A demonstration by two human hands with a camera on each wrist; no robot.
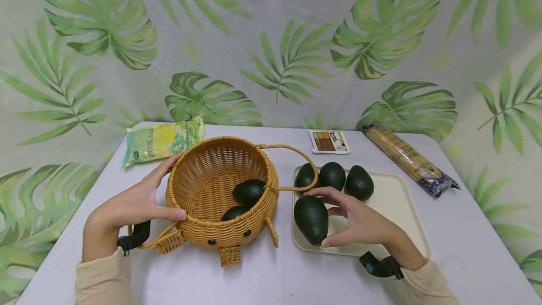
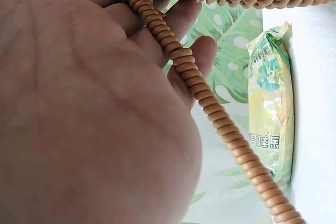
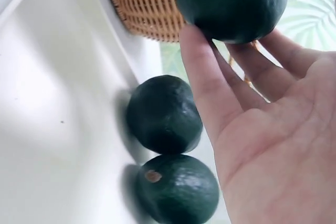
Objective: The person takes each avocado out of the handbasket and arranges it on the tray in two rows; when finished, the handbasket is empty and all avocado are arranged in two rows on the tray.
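In the head view, a round wicker basket with a face-like front stands left of center, two dark green avocados inside it. My left hand holds its left side, thumb on the front rim and fingers at the back. In the left wrist view, the wrapped basket handle crosses in front of that palm. Between thumb and fingers, my right hand grips another avocado over the left part of a cream tray. Three more avocados sit along the tray's far side.
A green-yellow packet lies behind the basket at left. Toward the back are a small white-and-brown sachet and a long noodle-like package at right. The right basket handle reaches over the tray's far-left corner, overlapping one avocado.
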